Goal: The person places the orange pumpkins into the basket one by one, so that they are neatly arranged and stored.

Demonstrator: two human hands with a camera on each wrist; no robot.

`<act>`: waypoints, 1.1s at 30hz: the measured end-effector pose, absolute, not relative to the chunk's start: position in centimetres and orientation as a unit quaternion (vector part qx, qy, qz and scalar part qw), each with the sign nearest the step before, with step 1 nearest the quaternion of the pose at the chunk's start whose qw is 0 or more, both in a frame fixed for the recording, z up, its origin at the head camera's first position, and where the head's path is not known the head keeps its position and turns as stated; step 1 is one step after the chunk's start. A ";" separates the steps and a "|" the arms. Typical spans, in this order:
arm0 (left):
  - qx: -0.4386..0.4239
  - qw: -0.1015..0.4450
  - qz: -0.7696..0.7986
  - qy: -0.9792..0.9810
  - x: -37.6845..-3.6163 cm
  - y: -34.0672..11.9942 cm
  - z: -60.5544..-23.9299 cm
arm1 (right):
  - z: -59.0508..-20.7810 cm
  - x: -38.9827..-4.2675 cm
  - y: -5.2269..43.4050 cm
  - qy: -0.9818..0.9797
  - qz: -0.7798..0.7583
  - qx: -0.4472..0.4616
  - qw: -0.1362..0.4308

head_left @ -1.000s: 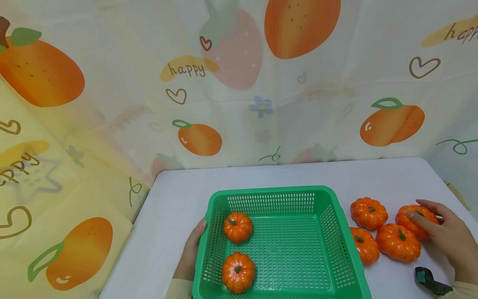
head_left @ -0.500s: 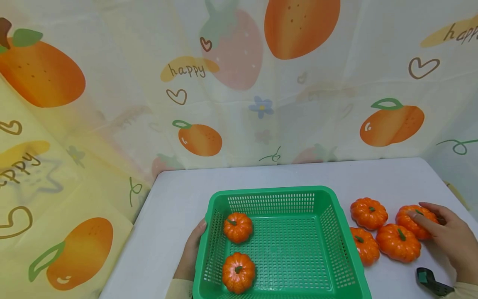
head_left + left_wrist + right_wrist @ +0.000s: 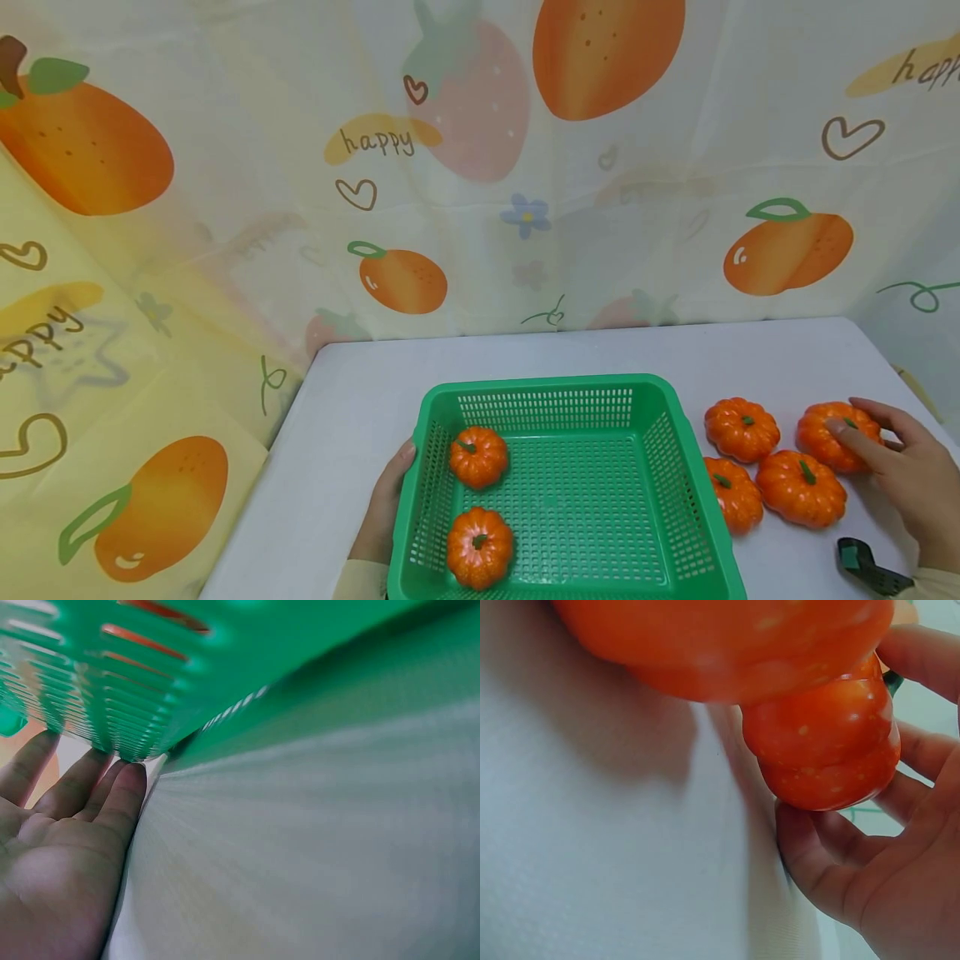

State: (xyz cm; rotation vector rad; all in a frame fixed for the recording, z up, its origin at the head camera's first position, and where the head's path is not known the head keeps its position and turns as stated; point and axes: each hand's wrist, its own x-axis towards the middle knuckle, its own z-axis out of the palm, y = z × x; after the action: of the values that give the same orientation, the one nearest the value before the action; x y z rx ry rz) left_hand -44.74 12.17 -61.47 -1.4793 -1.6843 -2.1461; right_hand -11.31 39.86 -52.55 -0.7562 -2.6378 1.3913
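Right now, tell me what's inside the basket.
Two pumpkins sit in the green basket, on its left side. What lies beneath them is covered; the basket's near end is cropped.

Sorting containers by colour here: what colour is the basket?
The basket is green; the head view shows it best.

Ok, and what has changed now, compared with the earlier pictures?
The right hand and the gripped pumpkin shifted slightly upward in the head view; whether lifted or slid, I cannot tell. The left hand against the green basket, the two pumpkins inside and the other three pumpkins on the table stayed put.
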 end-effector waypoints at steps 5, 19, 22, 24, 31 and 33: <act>-0.538 -0.040 -0.741 -0.401 -45.2 12.2 -61.4 | -52.3 -11.4 39.8 -0.853 0.461 -0.241 0.042; -0.589 0.002 -0.742 -0.321 -45.2 12.8 -62.8 | -51.5 -11.5 39.2 -0.846 0.476 -0.228 0.082; -0.591 0.001 -0.741 -0.319 -45.5 12.9 -62.9 | -51.1 -11.5 38.8 -0.847 0.472 -0.229 0.089; -0.599 -0.014 -0.741 -0.303 -45.7 12.9 -63.0 | -50.7 -11.4 38.5 -0.846 0.474 -0.225 0.091; -0.609 -0.039 -0.736 -0.293 -45.9 12.7 -62.9 | -49.7 -11.4 37.6 -0.848 0.479 -0.208 0.090; -0.609 -0.043 -0.736 -0.294 -45.9 12.5 -62.8 | -49.6 -11.4 37.5 -0.849 0.480 -0.202 0.090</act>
State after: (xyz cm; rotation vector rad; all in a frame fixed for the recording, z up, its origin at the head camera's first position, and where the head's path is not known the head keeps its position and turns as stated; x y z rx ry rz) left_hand -45.86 12.54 -62.80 -1.9657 -0.9507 -2.3765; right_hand -11.39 37.46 -49.55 -0.6014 -2.5239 1.4274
